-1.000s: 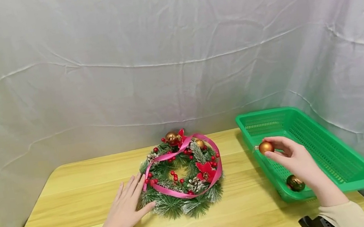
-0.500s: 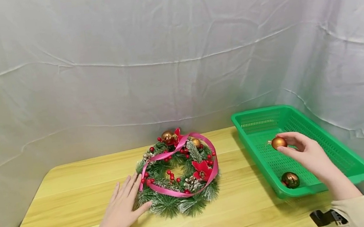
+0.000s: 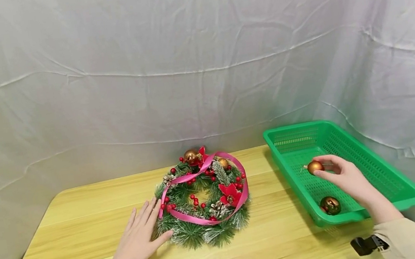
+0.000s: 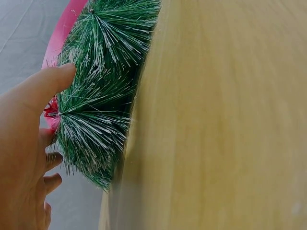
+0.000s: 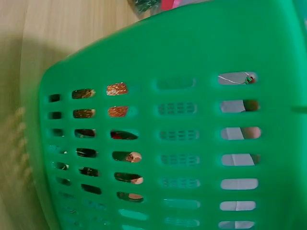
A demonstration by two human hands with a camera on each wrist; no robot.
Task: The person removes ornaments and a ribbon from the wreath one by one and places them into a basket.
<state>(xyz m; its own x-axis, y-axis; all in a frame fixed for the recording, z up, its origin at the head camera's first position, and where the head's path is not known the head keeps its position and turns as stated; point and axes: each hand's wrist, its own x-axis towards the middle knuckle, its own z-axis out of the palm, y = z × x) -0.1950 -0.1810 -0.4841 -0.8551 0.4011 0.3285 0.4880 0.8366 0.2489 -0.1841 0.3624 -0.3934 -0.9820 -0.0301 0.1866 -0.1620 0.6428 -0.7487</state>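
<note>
In the head view a round green pine wreath [image 3: 190, 236] lies on the table, with a pink ribbon [image 3: 245, 190] looped over it. My left hand [image 3: 136, 236] lies at its left edge, fingers straight and spread; in the left wrist view the thumb [image 4: 57, 79] is against the frosted needles. Between thumb and fingertips, my right hand [image 3: 350, 180] pinches a small gold Christmas bauble [image 3: 315, 167] by its side, its cap and string pointing left. The bauble is held over the green plastic basket [image 3: 359, 159]. A shiny brown-gold bauble [image 3: 330, 205] lies in the basket's near left corner.
Red flowers [image 3: 230, 195], red berries, pine cones and gold baubles [image 3: 191, 157] decorate the wreath. The wooden table [image 3: 85, 222] meets a grey cloth backdrop [image 3: 148, 106] behind. In the right wrist view, the basket's slotted wall [image 5: 158, 57] hides most of the right hand.
My right hand has carried the gold bauble from the basket's left rim inward over the basket, then slightly back left and lower. The left hand has stayed at the wreath; the head view shifted slightly.
</note>
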